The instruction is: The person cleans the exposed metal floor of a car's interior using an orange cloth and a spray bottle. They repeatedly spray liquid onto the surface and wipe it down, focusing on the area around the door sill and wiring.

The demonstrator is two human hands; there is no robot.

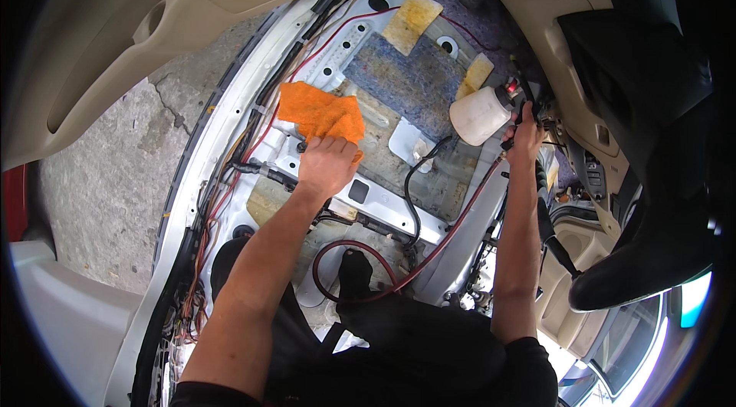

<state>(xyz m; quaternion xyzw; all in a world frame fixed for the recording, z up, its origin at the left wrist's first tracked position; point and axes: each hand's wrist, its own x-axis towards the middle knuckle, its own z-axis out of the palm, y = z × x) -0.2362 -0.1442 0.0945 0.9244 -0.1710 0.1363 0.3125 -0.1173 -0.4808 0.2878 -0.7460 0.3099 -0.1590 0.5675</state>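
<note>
My left hand [329, 164] grips an orange cloth [322, 111], whose loose part spreads above my knuckles, over the stripped car floor. At the right, my right hand [524, 132] is closed around the dark handle of an air spray gun with a whitish plastic bottle [480, 115], which is tilted over the floor. A dark red air hose [472, 203] runs from the handle down to a loop near my feet. Beneath the bottle's left side lies bare floor metal [374, 160] with stains. My right fingers are partly hidden by the handle.
A white crossmember [379, 197] spans the floor. Wiring [238, 154] runs along the door sill [195, 160]. Blue-grey padding [408, 73] and a yellowish foam piece [414, 22] lie ahead. A black cable [409, 183] curves upward. The steering wheel [632, 257] is at right, the open door [190, 22] at upper left.
</note>
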